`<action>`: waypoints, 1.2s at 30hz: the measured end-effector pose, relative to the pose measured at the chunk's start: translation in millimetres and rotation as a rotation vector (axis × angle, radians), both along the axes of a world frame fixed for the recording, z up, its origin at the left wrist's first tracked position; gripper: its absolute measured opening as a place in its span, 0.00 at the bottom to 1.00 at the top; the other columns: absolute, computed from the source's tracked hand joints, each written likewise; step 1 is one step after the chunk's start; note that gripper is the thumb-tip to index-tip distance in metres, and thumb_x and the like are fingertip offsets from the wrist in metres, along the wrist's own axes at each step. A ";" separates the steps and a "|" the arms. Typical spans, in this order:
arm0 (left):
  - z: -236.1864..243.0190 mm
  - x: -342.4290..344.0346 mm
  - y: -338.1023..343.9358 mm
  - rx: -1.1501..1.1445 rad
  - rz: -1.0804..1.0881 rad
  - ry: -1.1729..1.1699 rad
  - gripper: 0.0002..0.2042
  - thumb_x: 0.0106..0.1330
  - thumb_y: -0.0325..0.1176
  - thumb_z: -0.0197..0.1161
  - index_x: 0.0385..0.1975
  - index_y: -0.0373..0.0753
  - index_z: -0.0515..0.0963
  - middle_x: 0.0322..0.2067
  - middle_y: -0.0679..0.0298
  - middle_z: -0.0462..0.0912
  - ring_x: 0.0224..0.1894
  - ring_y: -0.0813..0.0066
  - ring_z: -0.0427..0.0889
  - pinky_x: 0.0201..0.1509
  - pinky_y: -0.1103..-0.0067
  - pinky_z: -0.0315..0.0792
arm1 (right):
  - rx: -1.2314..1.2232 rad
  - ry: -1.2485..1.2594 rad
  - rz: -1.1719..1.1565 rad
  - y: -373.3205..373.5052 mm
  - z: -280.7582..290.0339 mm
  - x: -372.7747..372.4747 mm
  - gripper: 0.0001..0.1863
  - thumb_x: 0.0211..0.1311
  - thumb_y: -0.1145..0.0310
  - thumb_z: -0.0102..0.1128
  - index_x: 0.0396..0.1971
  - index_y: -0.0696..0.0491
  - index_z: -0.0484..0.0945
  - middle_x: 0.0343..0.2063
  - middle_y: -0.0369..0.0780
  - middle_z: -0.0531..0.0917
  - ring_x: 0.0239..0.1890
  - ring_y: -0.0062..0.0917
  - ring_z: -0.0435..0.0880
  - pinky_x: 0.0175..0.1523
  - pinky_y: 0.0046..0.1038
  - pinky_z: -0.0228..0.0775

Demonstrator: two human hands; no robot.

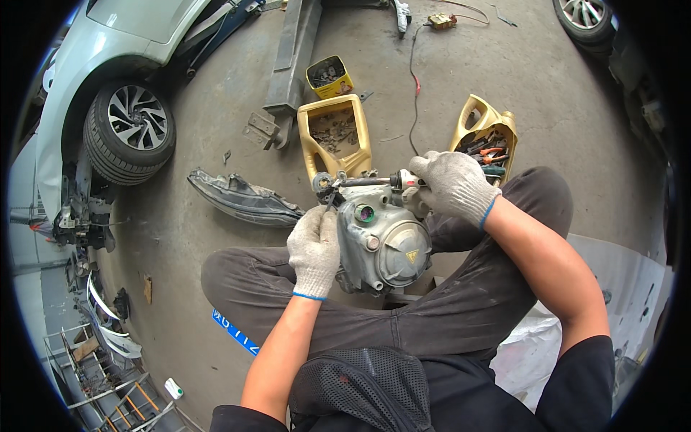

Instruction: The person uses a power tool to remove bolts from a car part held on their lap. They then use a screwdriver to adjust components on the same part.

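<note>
A grey headlight housing (pixel 392 245) with a round back cap and a yellow warning label rests between my crossed legs. My gloved right hand (pixel 453 183) is closed round the handle of a corded soldering iron (pixel 367 181), its metal shaft lying level across the housing's top edge and pointing left. My gloved left hand (pixel 314 241) is at the housing's upper left corner, fingertips pinched together below a dark bracket (pixel 325 191). A thin dark piece shows at those fingertips; I cannot make out what it is.
Ahead stand a cut-open gold jug (pixel 337 101) with scraps, a yellow tin (pixel 331 79) and another gold jug (pixel 471 108) holding pliers. A second headlamp (pixel 245 201) lies left, near a car wheel (pixel 129 129). A cord (pixel 412 93) runs to a small box (pixel 442 21).
</note>
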State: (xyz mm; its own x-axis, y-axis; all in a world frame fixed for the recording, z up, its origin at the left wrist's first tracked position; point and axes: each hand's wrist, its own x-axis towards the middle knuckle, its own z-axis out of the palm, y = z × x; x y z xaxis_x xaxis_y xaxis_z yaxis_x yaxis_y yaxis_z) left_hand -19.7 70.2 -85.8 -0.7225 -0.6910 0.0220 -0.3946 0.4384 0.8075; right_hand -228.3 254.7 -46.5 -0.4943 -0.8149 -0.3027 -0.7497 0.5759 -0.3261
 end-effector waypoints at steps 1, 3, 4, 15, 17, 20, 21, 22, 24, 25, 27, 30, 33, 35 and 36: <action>2.1 -0.3 0.4 0.004 0.000 -0.003 0.11 0.70 0.32 0.62 0.42 0.30 0.84 0.37 0.48 0.87 0.39 0.57 0.87 0.47 0.70 0.78 | -0.008 0.008 -0.002 0.5 -0.1 0.1 0.15 0.58 0.62 0.61 0.44 0.51 0.80 0.40 0.46 0.85 0.45 0.42 0.86 0.48 0.43 0.79; 4.0 -1.2 1.5 0.028 0.005 0.001 0.11 0.70 0.32 0.62 0.42 0.30 0.84 0.37 0.48 0.87 0.39 0.58 0.87 0.47 0.71 0.78 | -0.023 0.025 -0.007 1.8 -0.8 0.7 0.15 0.57 0.62 0.61 0.44 0.51 0.80 0.40 0.47 0.85 0.45 0.42 0.86 0.48 0.43 0.79; 4.2 -1.9 2.8 0.049 0.009 0.008 0.11 0.70 0.32 0.62 0.42 0.30 0.84 0.37 0.48 0.87 0.39 0.58 0.87 0.47 0.71 0.78 | -0.044 0.042 -0.005 2.8 -2.6 0.4 0.15 0.56 0.62 0.62 0.43 0.51 0.79 0.39 0.46 0.84 0.44 0.42 0.86 0.47 0.43 0.79; 6.1 -0.5 5.2 -0.059 0.007 -0.004 0.10 0.69 0.30 0.62 0.41 0.31 0.83 0.36 0.49 0.86 0.39 0.57 0.87 0.45 0.69 0.79 | -0.018 0.218 0.028 2.6 11.0 -15.1 0.15 0.54 0.63 0.64 0.42 0.49 0.80 0.38 0.43 0.83 0.43 0.37 0.86 0.46 0.41 0.78; -0.5 3.9 1.0 -0.237 -0.014 0.024 0.09 0.68 0.30 0.62 0.41 0.31 0.84 0.36 0.49 0.86 0.39 0.55 0.87 0.46 0.67 0.79 | 0.007 0.267 0.087 -4.5 15.6 -22.5 0.16 0.54 0.62 0.66 0.43 0.48 0.80 0.38 0.42 0.83 0.43 0.36 0.86 0.45 0.39 0.78; -0.4 2.3 2.1 -0.235 -0.011 0.055 0.09 0.67 0.29 0.63 0.42 0.33 0.84 0.37 0.49 0.86 0.40 0.52 0.86 0.46 0.66 0.78 | -0.092 0.320 0.155 -5.5 13.8 -32.3 0.16 0.55 0.62 0.68 0.44 0.47 0.81 0.38 0.42 0.83 0.43 0.35 0.86 0.44 0.39 0.79; -0.9 2.3 2.5 -0.232 -0.006 0.053 0.09 0.67 0.29 0.63 0.42 0.33 0.84 0.37 0.50 0.85 0.40 0.52 0.86 0.46 0.66 0.78 | -0.092 0.318 0.167 -7.3 12.1 -34.0 0.16 0.56 0.62 0.68 0.44 0.47 0.81 0.38 0.42 0.83 0.44 0.35 0.86 0.44 0.39 0.79; -2.0 2.0 3.0 -0.229 -0.001 0.050 0.09 0.67 0.29 0.63 0.42 0.33 0.84 0.37 0.50 0.85 0.40 0.52 0.86 0.46 0.66 0.78 | -0.091 0.316 0.179 -9.7 11.0 -35.2 0.16 0.56 0.62 0.68 0.45 0.47 0.81 0.38 0.42 0.83 0.44 0.35 0.86 0.45 0.39 0.79; -0.7 2.2 3.8 -0.213 0.007 0.026 0.09 0.68 0.29 0.63 0.42 0.32 0.84 0.38 0.51 0.85 0.41 0.56 0.85 0.48 0.68 0.77 | -0.082 0.314 0.197 -12.7 9.8 -35.2 0.16 0.57 0.62 0.67 0.45 0.47 0.81 0.39 0.42 0.83 0.44 0.35 0.86 0.45 0.38 0.79; 3.7 2.0 4.9 -0.201 0.011 0.004 0.09 0.69 0.29 0.62 0.43 0.31 0.83 0.39 0.51 0.85 0.42 0.59 0.85 0.50 0.69 0.77 | -0.072 0.314 0.203 -13.4 10.1 -34.6 0.15 0.57 0.62 0.67 0.45 0.47 0.81 0.39 0.41 0.83 0.44 0.35 0.86 0.45 0.38 0.79; 7.1 1.5 6.1 -0.225 0.000 -0.009 0.09 0.68 0.28 0.63 0.42 0.31 0.84 0.38 0.52 0.84 0.41 0.59 0.84 0.49 0.69 0.76 | -0.073 0.315 0.210 -13.3 7.7 -33.7 0.15 0.58 0.62 0.66 0.45 0.47 0.81 0.39 0.41 0.84 0.45 0.35 0.87 0.45 0.38 0.80; 8.0 -0.2 5.7 -0.301 -0.030 0.011 0.08 0.65 0.27 0.65 0.40 0.33 0.84 0.34 0.52 0.82 0.37 0.54 0.83 0.44 0.66 0.77 | -0.086 0.330 0.221 -12.4 3.0 -32.8 0.14 0.59 0.63 0.65 0.44 0.48 0.81 0.39 0.42 0.83 0.44 0.35 0.87 0.45 0.37 0.80; 9.0 -1.7 6.4 -0.303 -0.031 0.020 0.07 0.64 0.27 0.65 0.39 0.33 0.85 0.33 0.52 0.82 0.38 0.55 0.81 0.45 0.66 0.76 | -0.065 0.368 0.240 -16.5 1.5 -32.5 0.13 0.60 0.64 0.64 0.44 0.48 0.80 0.39 0.42 0.83 0.44 0.36 0.87 0.45 0.37 0.80; 7.9 -1.9 7.2 -0.294 -0.029 0.030 0.07 0.64 0.26 0.65 0.39 0.33 0.85 0.34 0.52 0.81 0.39 0.56 0.81 0.45 0.67 0.76 | -0.059 0.385 0.242 -17.6 1.2 -33.4 0.12 0.61 0.64 0.63 0.44 0.49 0.80 0.39 0.43 0.83 0.44 0.36 0.87 0.45 0.37 0.80; 5.5 -0.9 5.9 -0.289 -0.029 0.031 0.07 0.64 0.27 0.65 0.39 0.32 0.85 0.34 0.51 0.81 0.39 0.56 0.81 0.45 0.67 0.76 | -0.031 0.390 0.228 -19.0 3.6 -32.4 0.11 0.62 0.65 0.61 0.44 0.48 0.81 0.39 0.43 0.83 0.45 0.36 0.86 0.45 0.38 0.80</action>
